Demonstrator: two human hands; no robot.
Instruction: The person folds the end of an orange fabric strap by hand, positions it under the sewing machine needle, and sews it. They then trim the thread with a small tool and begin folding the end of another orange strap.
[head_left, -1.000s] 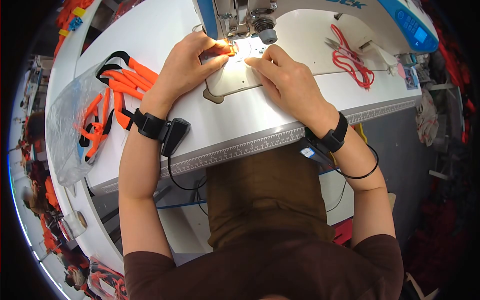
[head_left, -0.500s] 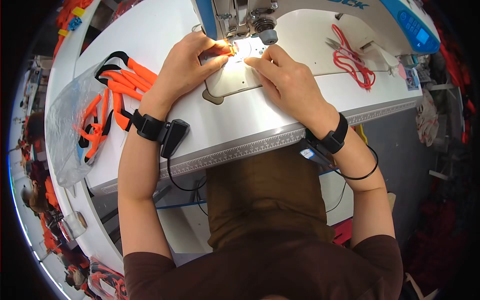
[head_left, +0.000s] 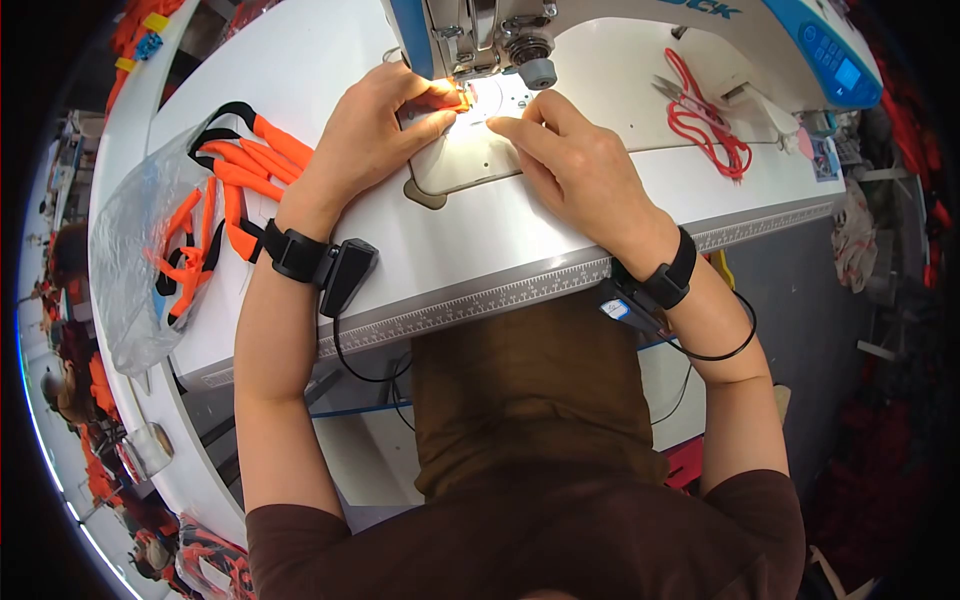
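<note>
My left hand [head_left: 385,118] holds a small orange piece [head_left: 462,98] between thumb and fingers, beside the needle area of the sewing machine [head_left: 535,50]. To its right, my right hand [head_left: 570,150] has thumb and forefinger close together over the lit metal plate [head_left: 465,165]; anything between those fingertips is too small to make out. Orange and black straps [head_left: 262,160] lie on the white table left of my left wrist, partly on a clear plastic bag [head_left: 130,270].
Scissors [head_left: 690,100] with red cord-wrapped handles lie on the machine bed to the right. A ruler strip [head_left: 480,303] runs along the table's front edge. The machine's control panel [head_left: 845,75] is at the upper right. Black wristbands with cables sit on both wrists.
</note>
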